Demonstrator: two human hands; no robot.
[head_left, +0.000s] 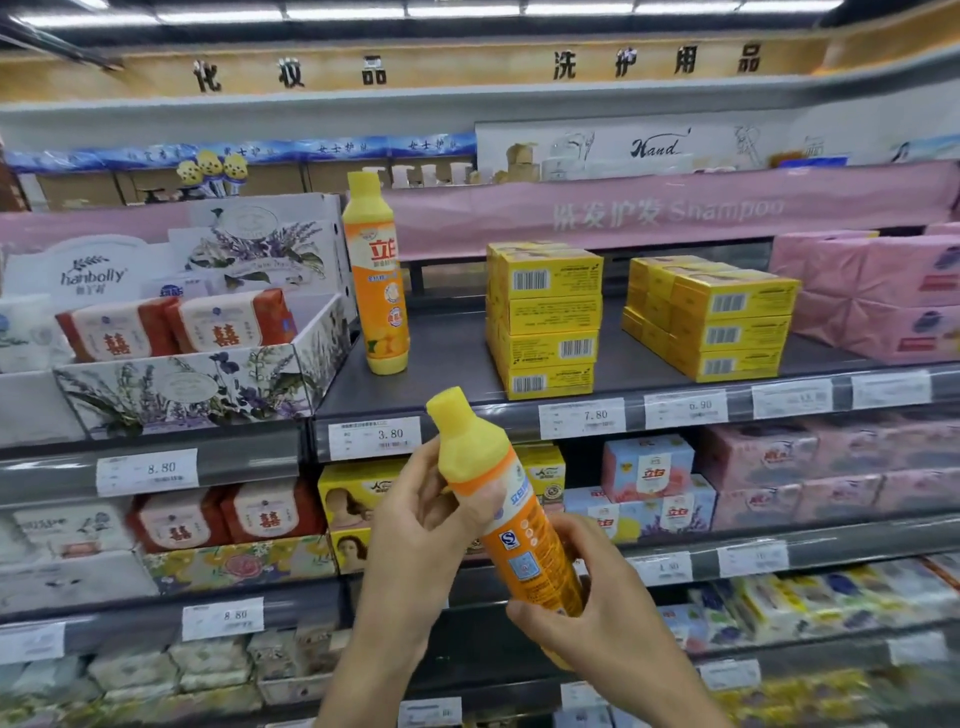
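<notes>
A person's two bare hands hold a plastic dish-soap bottle, the held bottle (511, 519), in front of a shop shelf. The landmark is a matching standing bottle (375, 280), upright on the dark, smooth shelf (457, 353). The held bottle is below the standing bottle and a little to its right, nearer the camera, off the shelf and in the air. Its long axis is tilted: the chunky yellow faceted cap points up and left, toward the standing bottle, and the base points down and right. The left hand (415, 525) curls round the shoulder just under the cap, and the right hand (587, 613) wraps the lower body near the base. Both hands are clamped on the bottle. The left hand is the nearer one to the standing bottle. The body is a slim glossy cylinder with an orange printed label. Bare shelf lies just right of the standing bottle, before stacked yellow boxes (545, 317) of hard-edged card. Left of it sits a floral carton (208, 384). A price tag (374, 437) hangs directly below it.
</notes>
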